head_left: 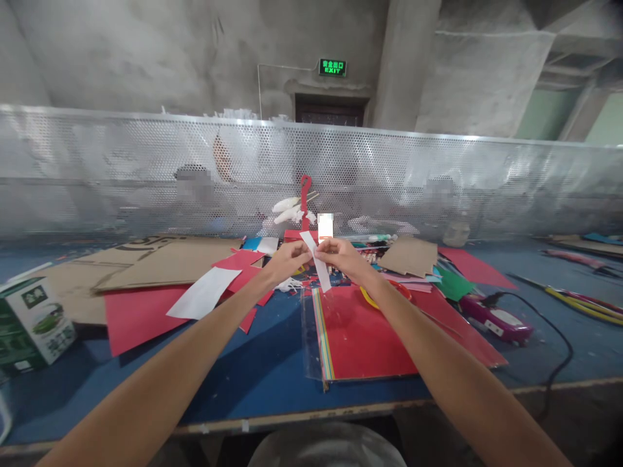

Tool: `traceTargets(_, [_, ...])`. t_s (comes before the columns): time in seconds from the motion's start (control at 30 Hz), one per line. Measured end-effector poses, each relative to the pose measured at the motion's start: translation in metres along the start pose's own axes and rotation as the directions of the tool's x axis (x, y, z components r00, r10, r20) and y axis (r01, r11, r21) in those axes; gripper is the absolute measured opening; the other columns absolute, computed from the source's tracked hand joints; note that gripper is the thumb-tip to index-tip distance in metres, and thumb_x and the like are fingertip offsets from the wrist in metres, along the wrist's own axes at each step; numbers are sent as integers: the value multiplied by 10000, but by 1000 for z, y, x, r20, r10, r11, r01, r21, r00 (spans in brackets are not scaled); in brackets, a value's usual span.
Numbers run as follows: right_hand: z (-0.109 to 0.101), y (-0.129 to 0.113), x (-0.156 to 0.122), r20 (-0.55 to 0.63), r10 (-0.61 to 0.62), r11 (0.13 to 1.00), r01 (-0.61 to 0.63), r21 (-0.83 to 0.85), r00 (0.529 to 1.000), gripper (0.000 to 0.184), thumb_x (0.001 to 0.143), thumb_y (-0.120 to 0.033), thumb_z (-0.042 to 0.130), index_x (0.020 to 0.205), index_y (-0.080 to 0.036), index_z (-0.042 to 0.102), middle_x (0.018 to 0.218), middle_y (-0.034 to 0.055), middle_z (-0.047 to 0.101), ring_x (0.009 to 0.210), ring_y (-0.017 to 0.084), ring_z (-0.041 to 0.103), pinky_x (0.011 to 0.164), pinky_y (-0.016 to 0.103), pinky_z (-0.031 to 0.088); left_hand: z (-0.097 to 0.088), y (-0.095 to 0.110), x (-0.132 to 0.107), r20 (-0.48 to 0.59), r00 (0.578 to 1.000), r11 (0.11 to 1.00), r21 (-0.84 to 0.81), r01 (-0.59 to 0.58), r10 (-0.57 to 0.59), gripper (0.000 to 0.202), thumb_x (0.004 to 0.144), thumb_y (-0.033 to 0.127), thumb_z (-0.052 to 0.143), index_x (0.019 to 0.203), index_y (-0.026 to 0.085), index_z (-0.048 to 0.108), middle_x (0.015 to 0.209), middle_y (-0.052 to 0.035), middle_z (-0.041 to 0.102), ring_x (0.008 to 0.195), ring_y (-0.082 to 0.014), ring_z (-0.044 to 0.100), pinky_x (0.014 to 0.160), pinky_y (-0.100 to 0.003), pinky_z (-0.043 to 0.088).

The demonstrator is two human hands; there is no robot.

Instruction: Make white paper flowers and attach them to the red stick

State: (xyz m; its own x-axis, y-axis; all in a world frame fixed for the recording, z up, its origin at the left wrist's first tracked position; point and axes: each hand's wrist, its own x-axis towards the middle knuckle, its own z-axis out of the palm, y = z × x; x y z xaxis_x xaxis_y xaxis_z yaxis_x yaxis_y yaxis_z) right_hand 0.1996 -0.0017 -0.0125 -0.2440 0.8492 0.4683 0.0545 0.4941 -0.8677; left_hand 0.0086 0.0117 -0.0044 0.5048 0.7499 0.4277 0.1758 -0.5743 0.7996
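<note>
Left hand [291, 257] and right hand [343, 257] pinch 1 white paper strip [321, 271] over the blue table [248, 383], right forearm [433, 353] blocking part of the red paper pack [367, 337], with cardboard [175, 261] far left, carton [41, 321] near left, purple device [499, 322] right.

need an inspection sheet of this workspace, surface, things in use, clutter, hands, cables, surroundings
Surface: blue tabletop, small scraps near the middle.
Things in use: white paper strip, held above the table.
Clutter: cardboard sheets and green-and-white carton at left; red paper pack in front.
Hands: left hand and right hand both pinch the strip.
Cables: black cable runs from purple device over the front edge.
Surroundings: perforated metal screen behind; lit exit sign.
</note>
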Motion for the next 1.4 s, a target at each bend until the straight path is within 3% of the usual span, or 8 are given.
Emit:
traceTargets(0.57, [2, -6, -2, 31, -16, 978, 22, -206, 999, 259, 749, -427, 678, 774, -172, 711, 704, 41, 673, 612, 149, 572, 584, 273, 417, -3, -5, 2, -18, 998, 992, 116, -56, 58, 174, 802, 325, 590, 768, 155, 604, 730, -33, 673, 625, -119, 606, 613, -230, 475])
traceTargets(0.73, [7, -9, -3, 8, -19, 974, 20, -225, 1000, 191, 741, -357, 679, 760, -167, 682, 684, 38, 676, 600, 148, 587, 580, 265, 428, -4, -11, 3, -12, 996, 981, 170, -90, 94, 162, 804, 308, 574, 790, 157, 632, 747, -40, 695, 633, -129, 621, 605, -230, 480])
traceTargets(1.0, [7, -10, -4, -2, -24, 955, 22, -295, 1000, 182, 758, -340, 640, 759, -158, 646, 639, 27, 663, 559, 133, 578, 558, 241, 429, -2, -8, 2, 14, 998, 987, 145, -68, 67, 115, 761, 218, 542, 770, 152, 636, 755, -31, 691, 634, -120, 620, 599, -221, 487])
traceTargets(1.4, [7, -12, -5, -10, -38, 910, 31, -413, 999, 169, 765, -298, 624, 775, -138, 677, 691, 52, 698, 606, 142, 610, 553, 217, 427, -2, -4, 1, 16, 999, 976, 213, -48, 46, 136, 767, 261, 569, 777, 145, 640, 746, -33, 711, 647, -117, 635, 601, -207, 471])
